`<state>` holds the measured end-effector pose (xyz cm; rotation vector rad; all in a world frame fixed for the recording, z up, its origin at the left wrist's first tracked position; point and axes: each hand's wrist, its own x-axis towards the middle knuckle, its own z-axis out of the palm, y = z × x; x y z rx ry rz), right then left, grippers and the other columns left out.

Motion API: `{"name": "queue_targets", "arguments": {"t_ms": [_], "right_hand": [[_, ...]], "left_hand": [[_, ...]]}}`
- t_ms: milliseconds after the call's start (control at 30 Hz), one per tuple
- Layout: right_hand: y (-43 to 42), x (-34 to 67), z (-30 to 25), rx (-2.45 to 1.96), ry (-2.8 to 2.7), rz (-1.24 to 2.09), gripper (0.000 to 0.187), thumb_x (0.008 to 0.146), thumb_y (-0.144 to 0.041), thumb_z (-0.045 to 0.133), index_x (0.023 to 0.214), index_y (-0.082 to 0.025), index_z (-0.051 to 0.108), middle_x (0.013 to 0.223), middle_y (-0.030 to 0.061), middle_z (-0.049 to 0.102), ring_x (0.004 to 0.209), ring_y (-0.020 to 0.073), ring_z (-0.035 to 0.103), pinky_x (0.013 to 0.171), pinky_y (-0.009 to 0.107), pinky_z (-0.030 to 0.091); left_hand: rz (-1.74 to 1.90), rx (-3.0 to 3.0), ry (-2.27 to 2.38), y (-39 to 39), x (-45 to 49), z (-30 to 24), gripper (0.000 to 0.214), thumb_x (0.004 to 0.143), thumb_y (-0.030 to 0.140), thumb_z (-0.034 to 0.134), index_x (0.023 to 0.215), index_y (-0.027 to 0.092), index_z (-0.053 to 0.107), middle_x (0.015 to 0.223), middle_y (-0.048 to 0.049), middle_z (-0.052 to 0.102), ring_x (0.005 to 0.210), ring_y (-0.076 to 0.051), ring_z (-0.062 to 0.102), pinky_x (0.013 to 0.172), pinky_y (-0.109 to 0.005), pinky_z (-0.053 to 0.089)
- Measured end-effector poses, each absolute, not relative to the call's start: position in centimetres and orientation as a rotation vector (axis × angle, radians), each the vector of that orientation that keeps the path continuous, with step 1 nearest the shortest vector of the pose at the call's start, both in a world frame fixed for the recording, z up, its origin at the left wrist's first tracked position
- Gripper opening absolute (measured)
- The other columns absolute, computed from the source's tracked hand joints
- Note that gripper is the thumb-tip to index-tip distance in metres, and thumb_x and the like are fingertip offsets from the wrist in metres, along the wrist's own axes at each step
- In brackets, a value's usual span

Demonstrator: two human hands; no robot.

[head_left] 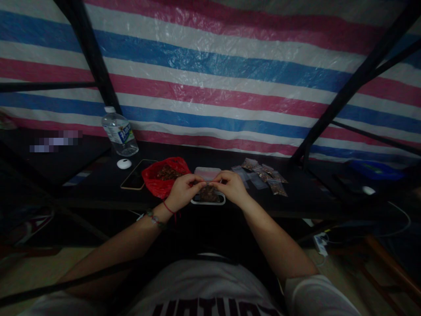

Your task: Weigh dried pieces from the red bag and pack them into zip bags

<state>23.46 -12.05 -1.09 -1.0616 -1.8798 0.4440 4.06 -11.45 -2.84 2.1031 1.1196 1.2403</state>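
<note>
My left hand (184, 189) and my right hand (232, 186) meet over a small white scale (208, 199) at the front of the dark table (98, 188). Both pinch the top edge of a small clear bag (208, 191) with brown bits inside; the bag hangs just above the scale. Right behind my left hand lies an open red plastic bag (162, 177) holding more of the brown bits. Several small filled clear bags (265, 174) lie spread out to the right of my right hand.
A clear water bottle (119, 134) stands at the back left, its white cap (124, 163) beside it. A phone (135, 175) lies left of the red bag. Black metal bars (348, 87) cross a striped tarp behind. A blue tray (375, 170) sits far right.
</note>
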Motion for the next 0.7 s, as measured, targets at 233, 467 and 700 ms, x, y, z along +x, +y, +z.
{"name": "queue_targets", "arguments": {"t_ms": [233, 467, 700], "right_hand": [[-11.5, 24.6, -0.4, -1.019, -1.841, 0.515, 0.012, 0.075, -0.026, 0.067, 0.066, -0.018, 0.069, 0.066, 0.0021, 0.065, 0.061, 0.0134, 0.057, 0.058, 0.025, 0.042], [-11.5, 24.3, -1.3, -1.047, -1.771, 0.657, 0.024, 0.065, -0.035, 0.075, 0.078, -0.018, 0.064, 0.081, 0.002, 0.064, 0.071, 0.0141, 0.058, 0.06, 0.024, 0.046], [-10.4, 26.9, -0.7, -1.061, -1.88, 0.789, 0.028, 0.072, -0.032, 0.068, 0.097, -0.018, 0.065, 0.091, 0.005, 0.07, 0.081, 0.018, 0.065, 0.074, 0.032, 0.051]], "left_hand": [[1.281, 1.978, 1.178, -10.7, 3.2, -2.3, 0.024, 0.074, 0.039, 0.065, 0.075, 0.015, 0.07, 0.074, -0.0044, 0.071, 0.068, -0.016, 0.063, 0.065, -0.026, 0.049], [1.401, 1.857, 1.177, -11.2, 4.0, -3.0, 0.024, 0.077, 0.038, 0.062, 0.08, 0.015, 0.069, 0.074, -0.0037, 0.07, 0.068, -0.016, 0.063, 0.065, -0.026, 0.05], [1.434, 1.769, 1.035, -10.6, 3.9, -3.1, 0.035, 0.076, 0.041, 0.064, 0.098, 0.015, 0.065, 0.093, -0.0081, 0.071, 0.083, -0.019, 0.066, 0.076, -0.031, 0.054]]}}
